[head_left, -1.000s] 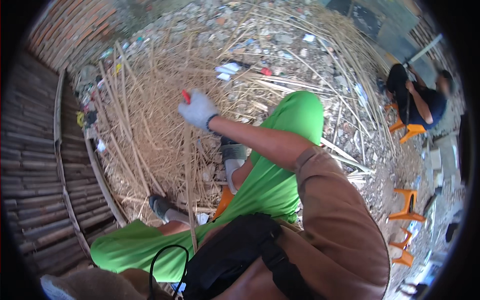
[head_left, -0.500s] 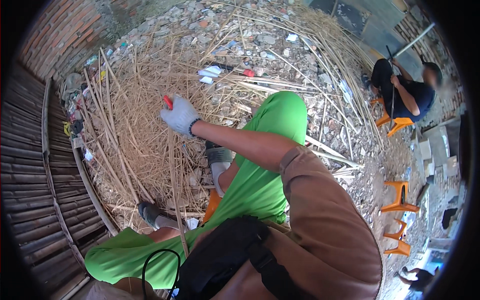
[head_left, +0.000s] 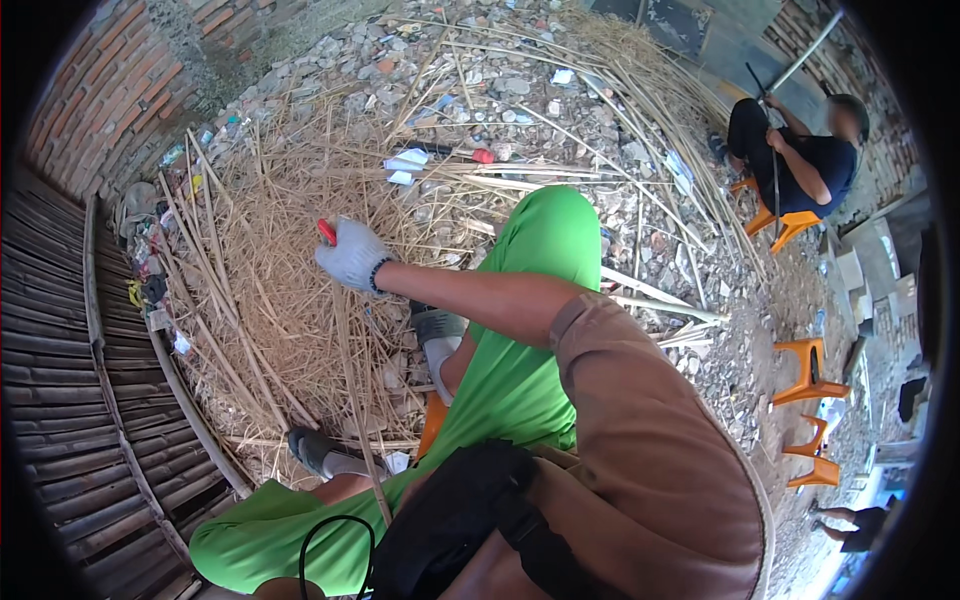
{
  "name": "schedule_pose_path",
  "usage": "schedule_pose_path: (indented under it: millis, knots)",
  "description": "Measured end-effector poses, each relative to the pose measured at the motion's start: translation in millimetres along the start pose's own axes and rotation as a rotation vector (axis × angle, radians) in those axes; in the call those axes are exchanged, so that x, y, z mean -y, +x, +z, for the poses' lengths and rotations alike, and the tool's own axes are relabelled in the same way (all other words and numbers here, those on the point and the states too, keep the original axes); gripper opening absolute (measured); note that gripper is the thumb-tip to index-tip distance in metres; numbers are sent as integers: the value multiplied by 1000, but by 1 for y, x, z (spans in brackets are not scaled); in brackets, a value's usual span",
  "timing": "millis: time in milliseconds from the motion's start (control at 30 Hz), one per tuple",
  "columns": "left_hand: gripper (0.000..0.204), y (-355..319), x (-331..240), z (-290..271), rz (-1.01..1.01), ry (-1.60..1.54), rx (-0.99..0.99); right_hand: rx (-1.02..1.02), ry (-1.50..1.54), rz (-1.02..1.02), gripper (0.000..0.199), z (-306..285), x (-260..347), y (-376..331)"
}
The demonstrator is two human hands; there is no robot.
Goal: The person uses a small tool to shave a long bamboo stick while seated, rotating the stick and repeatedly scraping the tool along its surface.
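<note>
My right hand (head_left: 352, 254), in a white knitted glove, is closed round a small tool with a red handle (head_left: 327, 232). The tool's working end cannot be made out against the straw. From beneath this hand a long, thin bamboo strip (head_left: 361, 430) runs back between my legs to my lap, beside the black bag (head_left: 450, 520). Whether the glove also grips the strip is hidden. My left hand is out of sight; a bit of bare skin (head_left: 285, 588) shows at the lower edge. Pale shavings (head_left: 270, 270) lie thick under and around the right hand.
A slatted bamboo panel (head_left: 60, 350) stands at left. Longer bamboo strips (head_left: 225, 280) lie beside the shavings, and more (head_left: 640, 90) stretch across the rubble. Another red-handled tool (head_left: 482, 156) lies ahead near white paper (head_left: 405, 162). At right, a person (head_left: 800, 160) sits holding a dark strip; orange stools (head_left: 808, 372) stand nearer.
The whole view has shifted slightly. My right hand keeps its grip on the red handle, whose angle has turned a little. The pale patch at the lower left edge has gone from view.
</note>
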State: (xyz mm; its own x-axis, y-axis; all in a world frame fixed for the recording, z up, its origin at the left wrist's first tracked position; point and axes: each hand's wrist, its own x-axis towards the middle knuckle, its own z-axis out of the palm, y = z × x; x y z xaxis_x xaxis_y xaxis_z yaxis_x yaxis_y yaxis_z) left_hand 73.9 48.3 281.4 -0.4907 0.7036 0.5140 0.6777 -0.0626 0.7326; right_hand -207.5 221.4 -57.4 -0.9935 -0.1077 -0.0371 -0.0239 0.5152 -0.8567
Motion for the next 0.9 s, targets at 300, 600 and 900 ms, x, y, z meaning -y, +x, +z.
schedule_pose_path:
  millis: [300,600,900]
  knots:
    - [31,8,30,-1,21,-806,292,-21,71,22,36,-5,6,-6]
    - [29,-1,32,8,37,-683,69,-18,-47,30,38,2,-6,5]
    - [27,5,34,19,203,-956,106,15,90,23,41,-2,-11,3]
